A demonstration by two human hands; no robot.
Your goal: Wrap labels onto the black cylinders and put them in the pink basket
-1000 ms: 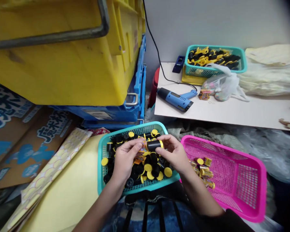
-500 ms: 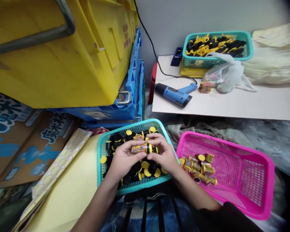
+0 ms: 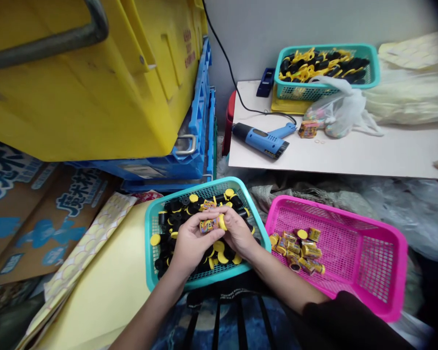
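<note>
Over a teal basket [image 3: 149, 253] of several black tubes with yellow caps, both my hands meet. My left hand [image 3: 190, 240] and my right hand [image 3: 237, 232] are closed together on one small tube [image 3: 211, 224] that has a colourful label around it and a yellow cap at its right end. To the right, a pink basket [image 3: 365, 243] holds several labelled tubes [image 3: 299, 249] in its left half.
A yellow crate [image 3: 76, 78] sits on blue crates [image 3: 190, 155] at upper left, above printed cardboard [image 3: 32, 204] and yellow sheets [image 3: 105, 287]. A white board [image 3: 350, 150] behind carries a blue heat gun [image 3: 263, 138], a plastic bag [image 3: 332, 114] and another teal basket [image 3: 326, 73].
The black tube in my hands now has the colourful label wrapped around it. My hands have drawn closer together and the view has shifted slightly.
</note>
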